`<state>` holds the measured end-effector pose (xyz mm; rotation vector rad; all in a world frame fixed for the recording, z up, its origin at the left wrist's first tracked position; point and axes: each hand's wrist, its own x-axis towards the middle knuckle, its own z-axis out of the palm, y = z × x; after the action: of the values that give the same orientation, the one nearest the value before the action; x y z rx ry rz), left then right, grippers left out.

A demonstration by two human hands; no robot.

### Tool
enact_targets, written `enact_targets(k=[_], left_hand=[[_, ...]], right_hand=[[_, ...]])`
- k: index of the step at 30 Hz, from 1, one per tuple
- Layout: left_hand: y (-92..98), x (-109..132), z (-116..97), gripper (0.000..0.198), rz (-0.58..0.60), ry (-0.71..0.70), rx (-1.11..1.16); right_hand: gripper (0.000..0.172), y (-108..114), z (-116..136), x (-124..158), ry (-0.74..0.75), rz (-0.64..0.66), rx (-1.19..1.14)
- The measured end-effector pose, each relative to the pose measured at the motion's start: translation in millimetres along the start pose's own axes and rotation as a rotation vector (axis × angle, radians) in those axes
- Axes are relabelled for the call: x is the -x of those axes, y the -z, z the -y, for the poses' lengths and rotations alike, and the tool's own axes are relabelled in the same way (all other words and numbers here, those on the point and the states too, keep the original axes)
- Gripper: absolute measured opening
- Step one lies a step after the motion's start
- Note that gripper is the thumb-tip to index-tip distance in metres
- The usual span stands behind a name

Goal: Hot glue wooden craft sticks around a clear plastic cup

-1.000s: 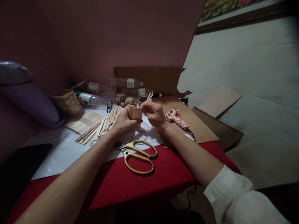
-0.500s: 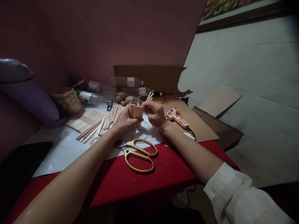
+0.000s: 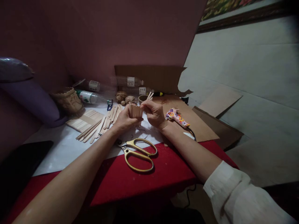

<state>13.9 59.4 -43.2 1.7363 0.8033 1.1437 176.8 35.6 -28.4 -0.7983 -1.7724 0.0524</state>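
My left hand (image 3: 125,120) is wrapped round a small cup-like piece faced with upright wooden craft sticks (image 3: 135,111), held above the table. At the right edge of that piece, my right hand (image 3: 154,113) is closed in a pinch; what lies between its fingertips is too small to make out. Below the hands, gold-handled scissors (image 3: 137,155) rest on the table with their blades partly hidden by my left forearm. A pile of loose craft sticks (image 3: 106,121) lies left of my left hand, beside a banded bundle of craft sticks (image 3: 86,119).
A flower-patterned glue gun (image 3: 177,118) lies on a cardboard sheet (image 3: 201,127) at the right, its cord trailing off. Behind are plastic bottles (image 3: 91,97), twine balls (image 3: 121,96) and a round pot (image 3: 143,99). White paper (image 3: 56,155) covers part of the red tablecloth (image 3: 173,168).
Almost nothing differs. Both hands keep the same hold at the stick-covered piece, and my right forearm has shifted very slightly left.
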Motion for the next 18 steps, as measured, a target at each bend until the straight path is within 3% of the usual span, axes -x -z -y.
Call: enact_targets(k=[18], left_hand=[[0.9,-2.6,12.2,0.053,-0.002,-0.048,0.014]], right_hand=[[0.019,-0.7,2.7,0.1,-0.022,0.010,0.004]])
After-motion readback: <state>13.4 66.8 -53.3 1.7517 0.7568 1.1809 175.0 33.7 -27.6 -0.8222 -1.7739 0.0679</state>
